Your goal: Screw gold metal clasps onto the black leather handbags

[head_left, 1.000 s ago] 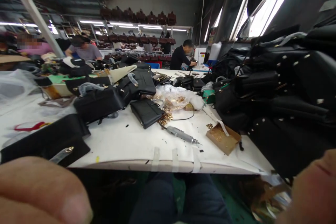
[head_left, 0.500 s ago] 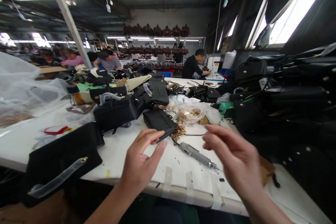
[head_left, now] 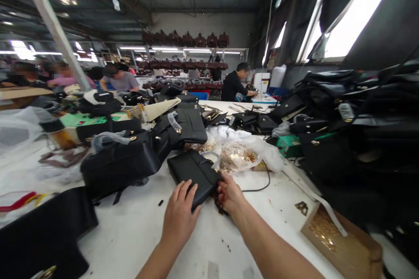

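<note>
A black leather bag (head_left: 193,170) lies flat on the white table in front of me. My left hand (head_left: 180,211) is closed over its near left edge, fingers on top and thumb against the front corner. At the right corner of the bag, my right hand (head_left: 231,194) has its fingers curled around the edge; their tips are partly hidden. Dark metallic bits show just below that hand. Behind the bag, gold-coloured hardware (head_left: 237,157) lies in an open clear plastic bag.
Black handbags (head_left: 119,157) with wrapped handles stand on the left, and another bag (head_left: 42,231) lies at the near left edge. A cardboard box (head_left: 343,239) of gold parts sits at right, below a pile of black bags (head_left: 376,130). A thin black cable (head_left: 269,178) curves across the table.
Both hands have moved from above the table onto the black bag and closed at its edges. My view has shifted right and closer. The grey electric screwdriver no longer shows.
</note>
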Available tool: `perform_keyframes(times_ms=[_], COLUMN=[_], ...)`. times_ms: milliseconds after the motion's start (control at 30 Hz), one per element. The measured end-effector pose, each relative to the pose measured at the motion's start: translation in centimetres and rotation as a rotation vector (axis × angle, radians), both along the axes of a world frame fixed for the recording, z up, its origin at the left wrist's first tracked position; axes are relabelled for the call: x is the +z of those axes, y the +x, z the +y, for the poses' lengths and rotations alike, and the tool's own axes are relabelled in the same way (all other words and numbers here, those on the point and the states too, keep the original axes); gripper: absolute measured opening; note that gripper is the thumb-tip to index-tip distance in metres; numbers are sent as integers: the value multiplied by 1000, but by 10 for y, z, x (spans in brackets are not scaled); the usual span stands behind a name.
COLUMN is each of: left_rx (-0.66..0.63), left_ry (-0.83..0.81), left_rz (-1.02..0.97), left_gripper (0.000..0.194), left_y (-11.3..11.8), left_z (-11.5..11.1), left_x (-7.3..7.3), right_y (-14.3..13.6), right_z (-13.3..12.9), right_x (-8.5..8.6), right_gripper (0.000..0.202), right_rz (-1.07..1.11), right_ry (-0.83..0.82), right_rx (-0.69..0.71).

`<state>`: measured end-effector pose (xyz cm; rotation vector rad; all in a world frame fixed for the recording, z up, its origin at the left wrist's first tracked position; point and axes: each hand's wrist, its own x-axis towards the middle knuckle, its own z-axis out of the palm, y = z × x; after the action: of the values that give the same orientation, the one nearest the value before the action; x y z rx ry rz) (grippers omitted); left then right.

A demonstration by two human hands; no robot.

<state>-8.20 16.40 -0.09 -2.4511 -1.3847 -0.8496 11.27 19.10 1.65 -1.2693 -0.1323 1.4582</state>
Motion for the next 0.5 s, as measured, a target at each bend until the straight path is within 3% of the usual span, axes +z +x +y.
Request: perform_keyframes(times_ms=[133,233,367,500], left_rx=[-15,-20,86,117], left_ry=[61,62,-57,-258], left_rz=[-97,-194,-433,-660], left_gripper=[44,52,77,90], left_y=[-16,-26,-27,-24], left_z=[9,7,-20,-60], left_x=[-9,-4,26,58], right_y=[-16,-34,-65,-87], right_z=[9,6,-31,-104], right_x=[19,47,95,130], right_gripper=[34,31,29,34], right_rz=[-10,-70,-189,-301], right_ry=[91,265,540,669], right_rx=[-31,-26,61,181])
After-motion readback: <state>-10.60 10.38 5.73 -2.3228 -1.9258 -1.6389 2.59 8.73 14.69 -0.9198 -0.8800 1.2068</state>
